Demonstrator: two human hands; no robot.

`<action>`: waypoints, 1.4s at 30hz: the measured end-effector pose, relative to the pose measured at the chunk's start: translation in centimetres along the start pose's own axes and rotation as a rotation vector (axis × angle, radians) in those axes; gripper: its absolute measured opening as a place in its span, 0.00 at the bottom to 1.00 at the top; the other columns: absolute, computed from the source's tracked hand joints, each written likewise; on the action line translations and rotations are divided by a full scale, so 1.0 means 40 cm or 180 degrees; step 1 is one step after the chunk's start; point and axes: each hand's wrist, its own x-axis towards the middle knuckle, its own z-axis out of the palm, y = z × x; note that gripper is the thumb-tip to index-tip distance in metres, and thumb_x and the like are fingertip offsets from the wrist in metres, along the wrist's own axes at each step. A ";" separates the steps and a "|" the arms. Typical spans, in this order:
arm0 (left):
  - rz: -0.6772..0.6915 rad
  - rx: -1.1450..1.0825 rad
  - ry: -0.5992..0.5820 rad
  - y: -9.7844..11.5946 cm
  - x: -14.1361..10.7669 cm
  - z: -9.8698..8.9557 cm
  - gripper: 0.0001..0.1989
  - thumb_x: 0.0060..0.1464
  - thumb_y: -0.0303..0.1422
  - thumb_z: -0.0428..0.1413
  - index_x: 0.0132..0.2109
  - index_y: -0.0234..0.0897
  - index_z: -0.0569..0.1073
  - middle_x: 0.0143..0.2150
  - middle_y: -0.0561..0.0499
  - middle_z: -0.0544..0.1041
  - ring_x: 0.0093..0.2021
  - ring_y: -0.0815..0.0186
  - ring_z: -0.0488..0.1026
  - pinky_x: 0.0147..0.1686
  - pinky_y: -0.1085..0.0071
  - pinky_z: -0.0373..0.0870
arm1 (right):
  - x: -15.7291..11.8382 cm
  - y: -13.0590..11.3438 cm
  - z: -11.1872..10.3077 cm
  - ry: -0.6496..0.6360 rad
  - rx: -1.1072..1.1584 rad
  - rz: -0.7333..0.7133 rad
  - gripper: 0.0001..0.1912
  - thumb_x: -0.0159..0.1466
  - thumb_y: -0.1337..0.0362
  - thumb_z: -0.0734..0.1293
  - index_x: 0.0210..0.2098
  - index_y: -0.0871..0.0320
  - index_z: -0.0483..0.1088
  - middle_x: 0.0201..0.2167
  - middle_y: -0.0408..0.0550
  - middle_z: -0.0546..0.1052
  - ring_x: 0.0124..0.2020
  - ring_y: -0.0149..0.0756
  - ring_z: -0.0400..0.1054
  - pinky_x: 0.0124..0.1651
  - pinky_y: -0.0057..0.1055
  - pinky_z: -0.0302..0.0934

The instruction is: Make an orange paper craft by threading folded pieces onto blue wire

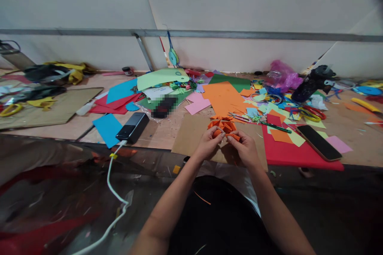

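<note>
Just above the front edge of a brown cardboard sheet (188, 135), both hands pinch a folded orange paper piece (225, 125) with several pointed folds. My left hand (210, 142) grips its left side between thumb and fingers. On the right side, my right hand (244, 147) has its fingers closed on the lower flap. The fingertips of the two hands are close together, and they hide part of the paper's lower edge. Behind the folded piece lies a large flat orange sheet (224, 97).
Left of the cardboard are a black power bank (133, 127) with a white cable and a blue sheet (107, 129). To the right lie a phone (318, 142) on red paper (278, 153), a green pen (275, 127), scissors (311, 114), paper scraps and a dark bottle (312, 83).
</note>
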 end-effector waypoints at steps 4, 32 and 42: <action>0.0021 0.0156 -0.0006 -0.004 0.002 -0.002 0.19 0.54 0.49 0.61 0.35 0.36 0.71 0.25 0.57 0.67 0.25 0.72 0.61 0.28 0.75 0.58 | 0.002 0.000 -0.001 0.0031 -0.0011 -0.0015 0.14 0.59 0.52 0.72 0.33 0.56 0.74 0.27 0.43 0.73 0.28 0.34 0.63 0.31 0.30 0.57; 0.0135 0.0284 -0.0042 0.001 0.005 0.001 0.16 0.52 0.45 0.63 0.34 0.36 0.72 0.27 0.56 0.69 0.28 0.71 0.62 0.30 0.74 0.60 | 0.006 -0.008 0.001 0.0062 -0.0200 0.0015 0.18 0.59 0.47 0.70 0.31 0.56 0.72 0.23 0.41 0.69 0.25 0.32 0.60 0.28 0.29 0.54; 0.0032 -0.0024 0.0272 -0.003 0.002 0.000 0.16 0.52 0.44 0.63 0.35 0.36 0.71 0.26 0.57 0.66 0.27 0.72 0.60 0.30 0.74 0.57 | -0.001 0.011 -0.011 -0.0160 0.0673 0.0268 0.24 0.61 0.42 0.70 0.46 0.53 0.75 0.32 0.45 0.77 0.30 0.36 0.70 0.34 0.32 0.65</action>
